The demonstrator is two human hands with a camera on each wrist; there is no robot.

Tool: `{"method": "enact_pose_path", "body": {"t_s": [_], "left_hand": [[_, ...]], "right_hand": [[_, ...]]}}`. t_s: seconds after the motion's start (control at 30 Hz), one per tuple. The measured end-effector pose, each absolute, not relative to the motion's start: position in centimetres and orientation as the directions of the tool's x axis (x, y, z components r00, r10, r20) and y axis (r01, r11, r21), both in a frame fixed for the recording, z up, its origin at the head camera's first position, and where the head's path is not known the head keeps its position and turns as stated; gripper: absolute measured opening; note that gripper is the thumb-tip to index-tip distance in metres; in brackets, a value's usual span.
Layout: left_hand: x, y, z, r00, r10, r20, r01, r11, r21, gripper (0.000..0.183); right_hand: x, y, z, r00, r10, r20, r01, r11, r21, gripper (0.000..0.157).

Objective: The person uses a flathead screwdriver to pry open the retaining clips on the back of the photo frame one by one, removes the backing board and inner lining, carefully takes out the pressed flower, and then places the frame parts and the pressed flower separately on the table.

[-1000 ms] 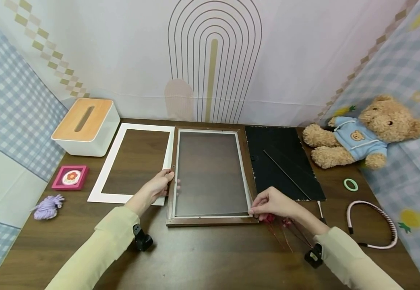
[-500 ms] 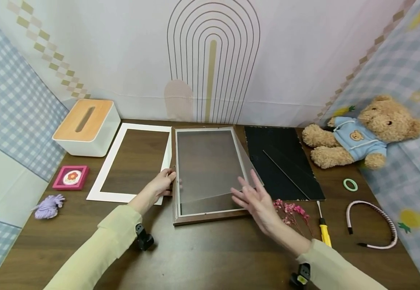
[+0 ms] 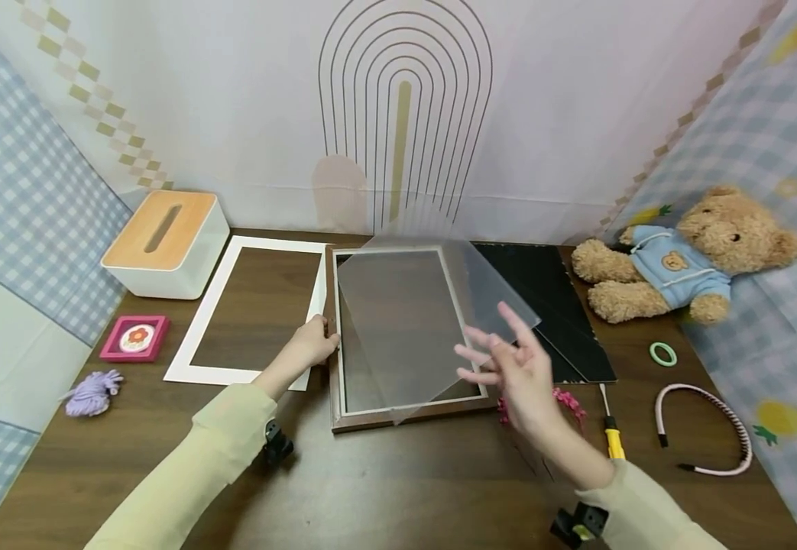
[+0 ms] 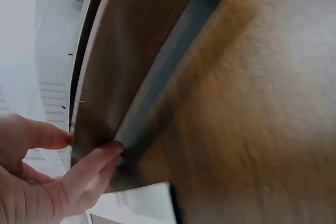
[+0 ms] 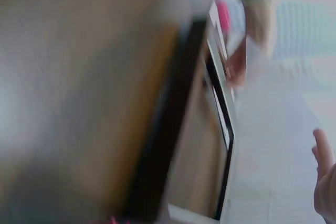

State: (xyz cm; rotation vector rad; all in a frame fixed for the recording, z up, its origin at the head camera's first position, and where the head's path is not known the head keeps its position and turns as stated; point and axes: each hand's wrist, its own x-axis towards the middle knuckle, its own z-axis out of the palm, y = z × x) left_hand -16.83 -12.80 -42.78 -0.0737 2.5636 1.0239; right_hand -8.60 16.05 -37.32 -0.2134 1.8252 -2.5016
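Observation:
A brown picture frame (image 3: 338,389) with a pale inner border lies in the middle of the table, its near side raised in the left wrist view. My left hand (image 3: 312,344) grips its left side; in the left wrist view the thumb is at the edge and the fingers reach underneath. A clear sheet (image 3: 426,328) slants across the frame, turned and overhanging its right side and front. My right hand (image 3: 518,374), fingers spread, is at the sheet's near right edge; whether they touch is unclear. In the right wrist view that hand (image 5: 325,182) shows only partly.
A white mat (image 3: 219,374) lies left of the frame, a black backing board (image 3: 570,305) right. Pink flowers (image 3: 566,401), partly hidden by the right hand, and a yellow-handled screwdriver (image 3: 613,439) lie near. A tissue box (image 3: 164,241) and teddy bear (image 3: 680,256) flank the table.
The clear sheet has turned and come out of the frame, its corners now jutting over the border. My right hand has left the frame's corner and spread its fingers. My left hand stays gripping.

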Motion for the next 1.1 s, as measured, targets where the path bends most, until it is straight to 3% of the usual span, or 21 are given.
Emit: {"method": "enact_pose_path", "body": {"t_s": [0.17,0.33,0.63,0.9,1.1], "left_hand": [[-16.4,-12.8,-42.4,-0.95,0.093,-0.299,-0.094,0.826,0.555,0.023],[-14.2,-13.6,-42.5,-0.966,0.091,-0.24,-0.053,0.843,0.535,0.02],[-8.3,-14.0,-43.3,-0.98,0.126,-0.151,0.008,0.792,0.61,0.019],[-4.7,-13.9,-43.7,-0.977,0.132,-0.167,-0.019,0.727,0.686,0.025],[-3.5,-13.9,-44.2,-0.975,0.131,-0.178,-0.036,0.701,0.712,0.025]], "right_hand": [[-11.7,19.6,-35.9,-0.987,-0.06,0.147,-0.117,-0.353,-0.928,0.05],[-15.2,22.4,-34.9,-0.962,-0.018,0.273,-0.249,-0.358,-0.9,0.035],[-22.2,24.6,-32.8,-0.927,-0.063,0.37,-0.373,0.043,-0.927,0.032],[-28.7,22.8,-33.2,-0.975,-0.071,0.211,-0.222,0.317,-0.922,0.033],[-31.7,21.5,-36.6,-0.998,-0.06,0.012,-0.033,0.366,-0.93,0.037]]}}
